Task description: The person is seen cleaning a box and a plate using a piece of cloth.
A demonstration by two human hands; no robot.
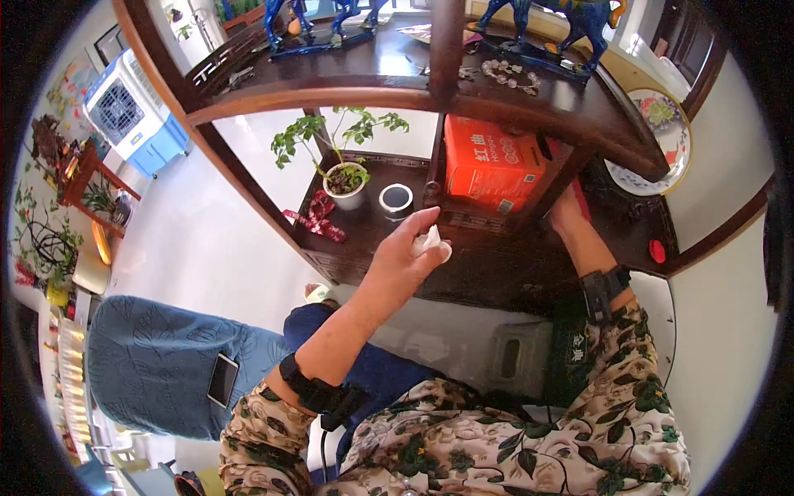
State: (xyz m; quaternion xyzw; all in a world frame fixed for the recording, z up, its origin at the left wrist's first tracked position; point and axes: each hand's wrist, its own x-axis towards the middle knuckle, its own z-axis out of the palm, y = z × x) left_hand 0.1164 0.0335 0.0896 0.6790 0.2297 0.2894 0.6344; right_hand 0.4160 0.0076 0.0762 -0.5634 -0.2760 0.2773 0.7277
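My left hand (403, 248) is raised before the wooden display shelf (347, 263), its fingers closed around a crumpled white tissue or cloth (427, 242). My right hand (566, 211) reaches into the shelf's right part, and a dark post hides most of its fingers. Beside that hand shows a flat red thing (582, 201); whether I grip it cannot be told. A red-orange box (490, 162) bearing writing stands in the compartment to the left of the post. Left of the box are a dark round jar with a pale rim (396, 199) and a white pot (346, 197) with a leafy plant (304, 133).
Blue horse figurines (558, 37) and a bead bracelet (512, 75) occupy the upper shelf. A decorated plate (657, 139) leans at the right, above a small red object (657, 251). Red patterned fabric (319, 217) lies by the pot. A phone (223, 379) rests on a blue-covered seat (155, 366).
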